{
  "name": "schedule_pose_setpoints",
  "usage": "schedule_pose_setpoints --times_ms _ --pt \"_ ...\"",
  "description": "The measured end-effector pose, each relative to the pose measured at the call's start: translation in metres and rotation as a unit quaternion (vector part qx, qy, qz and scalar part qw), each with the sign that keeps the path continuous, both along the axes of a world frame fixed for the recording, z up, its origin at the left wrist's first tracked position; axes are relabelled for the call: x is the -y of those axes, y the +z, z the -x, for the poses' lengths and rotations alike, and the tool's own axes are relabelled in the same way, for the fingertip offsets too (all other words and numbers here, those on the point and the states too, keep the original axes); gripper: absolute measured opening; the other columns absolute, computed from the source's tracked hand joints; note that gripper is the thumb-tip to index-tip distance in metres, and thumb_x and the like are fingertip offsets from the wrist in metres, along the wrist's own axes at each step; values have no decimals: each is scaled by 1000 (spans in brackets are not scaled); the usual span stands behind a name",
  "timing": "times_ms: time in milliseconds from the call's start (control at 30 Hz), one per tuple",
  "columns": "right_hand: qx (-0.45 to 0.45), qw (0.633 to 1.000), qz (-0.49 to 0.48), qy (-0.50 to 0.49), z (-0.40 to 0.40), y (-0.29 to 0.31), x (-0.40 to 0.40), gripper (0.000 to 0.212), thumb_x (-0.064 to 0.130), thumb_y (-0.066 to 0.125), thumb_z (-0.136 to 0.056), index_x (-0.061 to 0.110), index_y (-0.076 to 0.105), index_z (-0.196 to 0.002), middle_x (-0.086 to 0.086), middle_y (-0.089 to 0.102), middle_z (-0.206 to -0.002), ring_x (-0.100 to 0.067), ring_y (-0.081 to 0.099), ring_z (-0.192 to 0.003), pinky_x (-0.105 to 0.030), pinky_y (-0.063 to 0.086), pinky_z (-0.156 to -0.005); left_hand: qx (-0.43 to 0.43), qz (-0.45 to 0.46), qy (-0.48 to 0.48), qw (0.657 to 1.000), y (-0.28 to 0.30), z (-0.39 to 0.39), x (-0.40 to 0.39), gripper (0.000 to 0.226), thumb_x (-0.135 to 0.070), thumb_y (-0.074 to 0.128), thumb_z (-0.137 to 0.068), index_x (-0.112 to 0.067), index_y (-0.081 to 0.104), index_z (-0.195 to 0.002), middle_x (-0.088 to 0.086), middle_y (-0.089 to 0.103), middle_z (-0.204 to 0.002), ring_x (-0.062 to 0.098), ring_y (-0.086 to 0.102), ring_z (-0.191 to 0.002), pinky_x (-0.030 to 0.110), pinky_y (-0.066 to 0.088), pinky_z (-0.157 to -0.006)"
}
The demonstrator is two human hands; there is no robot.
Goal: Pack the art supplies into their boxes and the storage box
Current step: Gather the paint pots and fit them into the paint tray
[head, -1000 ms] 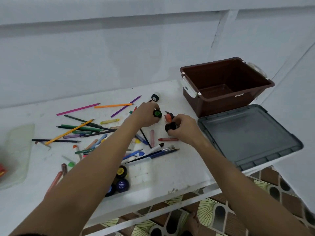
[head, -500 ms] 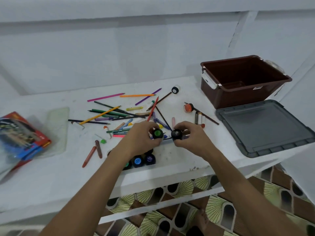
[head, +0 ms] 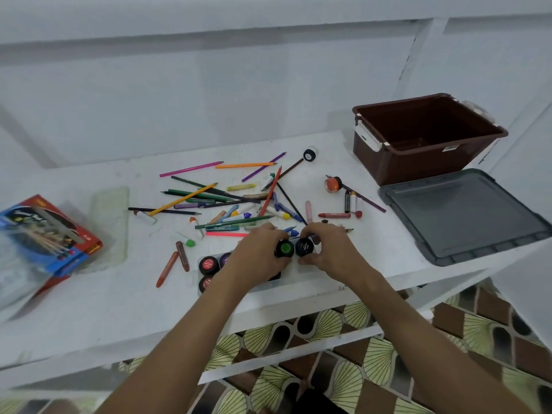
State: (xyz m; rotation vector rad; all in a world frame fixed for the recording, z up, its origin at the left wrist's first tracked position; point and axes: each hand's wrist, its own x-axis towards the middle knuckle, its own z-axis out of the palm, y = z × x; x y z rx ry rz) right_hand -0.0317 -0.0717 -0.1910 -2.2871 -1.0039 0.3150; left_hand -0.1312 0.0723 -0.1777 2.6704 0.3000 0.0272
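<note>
My left hand (head: 257, 258) grips a green-capped paint jar (head: 284, 248) and my right hand (head: 330, 252) grips a black-capped paint jar (head: 304, 247). Both jars are side by side over a clear tray (head: 313, 274) that holds other paint jars (head: 208, 265), partly hidden by my left hand. Coloured pencils and crayons (head: 215, 198) lie scattered behind. An orange-capped jar (head: 332, 184) and a white jar (head: 310, 154) lie loose farther back. The brown storage box (head: 424, 138) stands open at the back right, its grey lid (head: 460, 216) flat in front of it.
A red and blue pencil box (head: 44, 237) in clear wrap lies at the far left, beside a clear flat case (head: 110, 225). The white table (head: 104, 303) ends just below the tray; patterned floor tiles show beneath it. A white wall stands behind.
Both hands carried their jars from the middle of the table toward the front edge, to the tray. The orange-capped jar was left behind near the storage box. The view shifted left.
</note>
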Motion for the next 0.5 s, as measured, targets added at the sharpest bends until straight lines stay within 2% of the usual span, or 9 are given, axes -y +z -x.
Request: schedule_pose_setpoints --times_ms 100,167,267,400,500 --pt "14 1000 -7 8 -1 -4 0 29 11 82 -67 13 67 -91 7 52 -90 -9 44 -81 -10 30 -66 -2 10 16 1000 -4 0 3 36 -27 66 -83 -18 64 -118 4 52 -102 20 52 -91 34 48 -79" --pt "20 1000 -12 17 -3 -5 2 27 11 82 -68 13 67 -90 6 52 -91 -8 43 -79 -9 30 -65 -5 18 32 999 -5 0 3 37 -29 66 -83 -23 62 -120 2 50 -100 20 51 -93 34 47 -80" --pt "15 999 -21 32 -7 -7 5 30 14 81 -70 13 70 -98 4 57 -99 -7 44 -81 -14 33 -70 -12 18 43 999 -3 -1 7 34 -28 66 -84 -25 63 -118 2 51 -97 18 51 -91 34 47 -79" --pt "19 998 -24 59 -13 -6 10 30 22 77 -76 15 72 -105 4 61 -107 -2 44 -83 -8 35 -74 -15 24 61 998 1 -4 10 36 -25 70 -81 -24 65 -116 2 55 -100 20 55 -94 37 49 -83" --pt "22 997 -14 75 -18 -5 12 30 23 75 -78 17 71 -107 6 59 -110 -1 44 -87 -10 35 -77 -19 23 78 996 2 -4 12 34 -29 72 -78 -23 66 -111 0 58 -102 17 55 -94 30 48 -81"
